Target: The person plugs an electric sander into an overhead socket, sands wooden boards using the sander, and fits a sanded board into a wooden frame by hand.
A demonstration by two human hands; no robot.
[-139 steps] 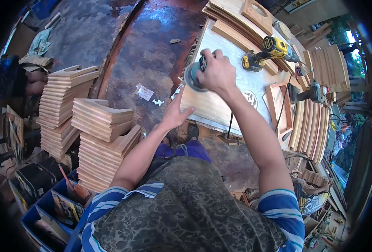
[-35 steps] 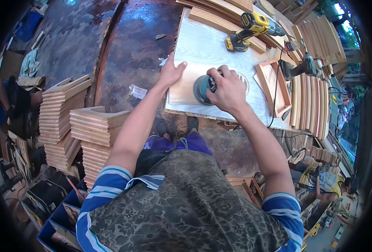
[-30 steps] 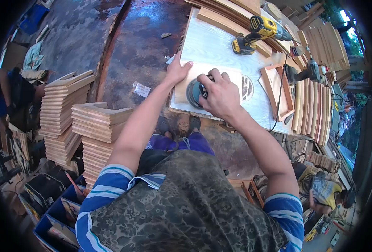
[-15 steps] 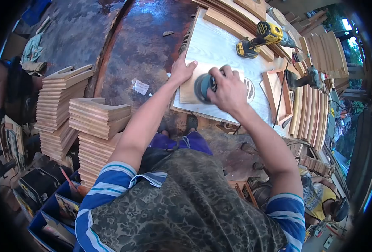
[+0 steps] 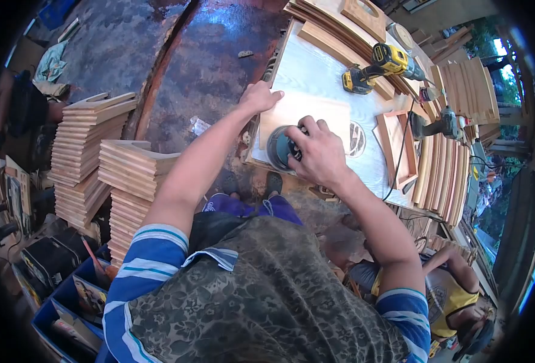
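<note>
My right hand (image 5: 321,150) is wrapped over the top of a teal and black orbital sander (image 5: 281,149). The sander's round pad rests on the near left part of a pale wooden board (image 5: 313,112). At the board's far left corner, my left hand (image 5: 259,98) grips the edge, thumb on top and fingers partly hidden beyond it. Under the board is a whitish wood-grained tabletop (image 5: 364,166). A round slotted disc (image 5: 356,139) shows just right of the board.
A yellow cordless drill (image 5: 388,63) and a second drill (image 5: 441,124) lie on the right. Near them is a shallow wooden frame (image 5: 398,148). Stacked wooden pieces (image 5: 95,139) stand on the left, above a blue toolbox (image 5: 77,311). Another person (image 5: 452,296) works at lower right.
The sander and my right hand have moved toward me and slightly left across the board. My left hand stays at the board's edge. The person at lower right has shifted position.
</note>
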